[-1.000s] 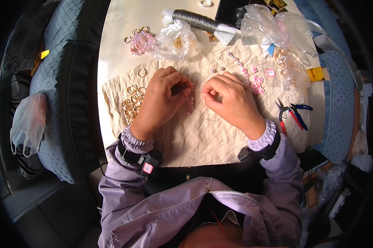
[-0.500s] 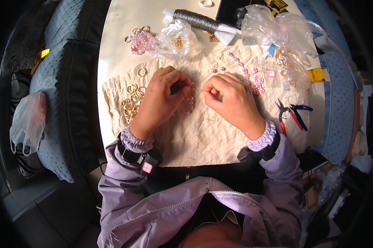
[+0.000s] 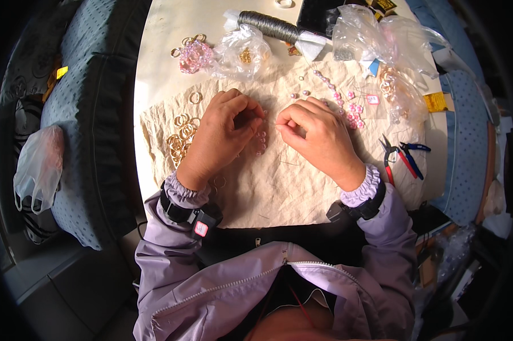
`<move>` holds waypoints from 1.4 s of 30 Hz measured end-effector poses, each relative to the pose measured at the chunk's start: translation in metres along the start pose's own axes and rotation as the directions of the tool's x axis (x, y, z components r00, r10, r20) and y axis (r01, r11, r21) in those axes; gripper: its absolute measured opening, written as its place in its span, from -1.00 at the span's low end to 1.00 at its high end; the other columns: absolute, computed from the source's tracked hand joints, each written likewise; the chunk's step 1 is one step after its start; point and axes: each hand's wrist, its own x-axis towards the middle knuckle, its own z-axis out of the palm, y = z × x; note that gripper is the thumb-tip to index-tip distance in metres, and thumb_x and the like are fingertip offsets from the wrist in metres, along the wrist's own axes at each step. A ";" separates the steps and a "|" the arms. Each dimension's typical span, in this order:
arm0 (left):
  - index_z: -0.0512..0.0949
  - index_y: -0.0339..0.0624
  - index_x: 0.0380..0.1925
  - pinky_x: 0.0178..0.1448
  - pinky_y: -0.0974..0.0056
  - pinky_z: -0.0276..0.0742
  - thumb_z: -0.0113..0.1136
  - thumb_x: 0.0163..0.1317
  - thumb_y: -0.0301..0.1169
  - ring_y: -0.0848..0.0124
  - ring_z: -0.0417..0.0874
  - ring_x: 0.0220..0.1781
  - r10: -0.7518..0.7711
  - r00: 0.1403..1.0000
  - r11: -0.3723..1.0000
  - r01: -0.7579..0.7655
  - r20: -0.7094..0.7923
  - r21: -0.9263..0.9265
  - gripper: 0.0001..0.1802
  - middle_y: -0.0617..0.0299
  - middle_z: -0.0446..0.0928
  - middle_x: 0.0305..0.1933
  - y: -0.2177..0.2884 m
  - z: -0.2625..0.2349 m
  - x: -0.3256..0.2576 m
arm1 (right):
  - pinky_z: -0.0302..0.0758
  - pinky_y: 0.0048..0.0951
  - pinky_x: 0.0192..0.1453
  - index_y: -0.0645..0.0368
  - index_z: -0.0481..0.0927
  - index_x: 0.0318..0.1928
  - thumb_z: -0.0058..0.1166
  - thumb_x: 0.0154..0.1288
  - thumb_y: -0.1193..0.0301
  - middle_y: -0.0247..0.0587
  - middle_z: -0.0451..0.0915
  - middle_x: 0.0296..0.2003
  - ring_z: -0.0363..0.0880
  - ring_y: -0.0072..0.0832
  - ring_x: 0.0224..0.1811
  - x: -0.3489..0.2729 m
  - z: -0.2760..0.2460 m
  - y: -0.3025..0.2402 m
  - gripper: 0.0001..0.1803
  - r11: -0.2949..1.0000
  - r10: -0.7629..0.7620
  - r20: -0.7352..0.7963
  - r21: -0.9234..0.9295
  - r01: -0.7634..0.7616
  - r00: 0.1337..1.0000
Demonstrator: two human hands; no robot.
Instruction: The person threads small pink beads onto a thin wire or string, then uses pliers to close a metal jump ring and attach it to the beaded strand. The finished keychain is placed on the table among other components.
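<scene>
Over the cloth, my left hand (image 3: 219, 133) is closed, with thumb and forefinger pinched on a thin wire. Several pink beads (image 3: 261, 142) show beside its fingertips; whether they hang from the wire or lie on the cloth I cannot tell. Facing it across a small gap, my right hand (image 3: 319, 136) is closed too, its thumb and forefinger pinched on what looks like the same wire, barely visible now. Gold-coloured rings (image 3: 182, 139) lie in a pile left of my left hand. Pink flower-shaped beads (image 3: 355, 116) and a row of pink beads (image 3: 329, 85) lie beyond my right hand.
A crumpled beige cloth (image 3: 302, 199) covers much of the table. Two pairs of pliers, one red-handled (image 3: 388, 159) and one with red and blue handles (image 3: 411, 161), lie at right. Farther back are a grey wire spool (image 3: 268, 25), clear plastic bags (image 3: 359, 34) and a pink bead bundle (image 3: 195, 57).
My right hand has shifted very slightly left and up, its fingertips nearer my left hand. The thin line between the fingertips no longer shows clearly. My left hand is nearly still.
</scene>
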 end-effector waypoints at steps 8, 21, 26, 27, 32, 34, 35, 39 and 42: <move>0.74 -0.27 -0.14 0.07 0.30 0.62 0.50 0.31 -0.59 0.36 0.67 -0.05 0.010 1.000 0.999 -0.010 0.004 0.051 -0.84 0.21 0.58 -0.10 0.000 0.000 0.001 | 0.65 -0.24 -0.07 0.11 0.61 -0.28 0.38 0.25 0.55 -0.33 0.63 -0.37 0.69 -0.30 -0.22 0.000 -0.001 0.000 -0.84 1.000 0.016 0.014 0.011 -0.016 1.000; 0.75 -0.20 -0.23 0.10 0.08 0.58 0.52 0.17 -0.55 0.08 0.63 -0.04 0.082 0.993 0.997 -0.083 -0.082 -0.001 -0.83 0.13 0.64 -0.22 -0.001 0.005 0.001 | 0.64 -0.23 -0.06 0.10 0.60 -0.29 0.37 0.23 0.55 -0.32 0.63 -0.36 0.68 -0.29 -0.22 -0.001 -0.001 0.001 -0.83 1.000 -0.001 0.012 0.027 0.001 1.000; 0.75 -0.22 -0.16 0.11 0.14 0.60 0.51 0.22 -0.56 0.14 0.65 -0.03 0.093 0.995 0.995 -0.091 -0.039 0.050 -0.81 0.14 0.63 -0.18 0.000 0.003 0.001 | 0.64 -0.22 -0.07 0.10 0.59 -0.29 0.38 0.22 0.54 -0.31 0.63 -0.36 0.68 -0.28 -0.23 -0.001 -0.003 -0.001 -0.82 1.000 0.006 0.008 0.030 -0.006 1.000; 0.75 -0.23 -0.12 0.10 0.21 0.62 0.52 0.27 -0.57 0.23 0.67 -0.03 0.082 0.996 0.995 -0.081 -0.020 0.066 -0.80 0.16 0.61 -0.14 0.000 0.001 0.001 | 0.63 -0.23 -0.06 0.12 0.60 -0.28 0.38 0.23 0.56 -0.30 0.63 -0.37 0.67 -0.28 -0.24 0.000 -0.004 -0.001 -0.83 0.999 0.011 0.006 0.036 -0.011 1.000; 0.75 -0.25 -0.09 0.04 0.32 0.63 0.48 0.35 -0.59 0.38 0.69 -0.09 0.019 0.999 1.000 -0.019 -0.049 0.001 -0.83 0.20 0.60 -0.09 -0.003 0.002 0.002 | 0.60 -0.25 -0.07 0.15 0.62 -0.25 0.38 0.27 0.61 -0.27 0.62 -0.36 0.66 -0.29 -0.27 0.000 -0.006 -0.002 -0.84 0.997 0.060 -0.026 0.053 -0.059 0.998; 0.76 -0.24 -0.06 0.01 0.34 0.62 0.46 0.37 -0.60 0.42 0.69 -0.11 -0.016 0.998 0.995 0.010 -0.066 -0.100 -0.83 0.20 0.61 -0.09 -0.005 0.004 0.003 | 0.60 -0.24 -0.09 0.16 0.62 -0.25 0.37 0.28 0.61 -0.27 0.62 -0.36 0.65 -0.29 -0.27 0.000 -0.006 -0.001 -0.84 0.997 0.059 -0.040 0.053 -0.057 0.997; 0.77 -0.24 -0.04 0.00 0.34 0.62 0.45 0.37 -0.60 0.42 0.69 -0.12 0.013 0.997 0.998 -0.017 -0.076 -0.057 -0.82 0.20 0.61 -0.09 -0.005 0.005 0.004 | 0.60 -0.24 -0.10 0.16 0.62 -0.25 0.37 0.28 0.61 -0.27 0.62 -0.36 0.65 -0.29 -0.27 0.000 -0.006 0.000 -0.84 0.997 0.058 -0.047 0.052 -0.055 0.997; 0.82 -0.15 -0.04 -0.08 0.22 0.60 0.48 0.33 -0.54 0.26 0.66 -0.21 0.086 0.991 0.996 -0.085 -0.103 0.010 -0.78 0.18 0.61 -0.24 -0.006 0.007 0.008 | 0.60 -0.25 -0.11 0.17 0.62 -0.25 0.37 0.30 0.60 -0.26 0.62 -0.36 0.66 -0.30 -0.27 0.000 -0.006 0.001 -0.85 0.998 0.047 -0.055 0.054 -0.044 0.997; 0.83 -0.10 -0.11 -0.12 0.14 0.60 0.53 0.28 -0.49 0.17 0.67 -0.24 0.109 0.986 0.993 -0.103 -0.128 0.053 -0.81 0.17 0.60 -0.32 -0.007 0.009 0.010 | 0.60 -0.25 -0.11 0.18 0.62 -0.24 0.36 0.31 0.59 -0.25 0.62 -0.36 0.66 -0.30 -0.27 -0.001 -0.006 0.002 -0.86 0.997 0.051 -0.060 0.057 -0.047 0.997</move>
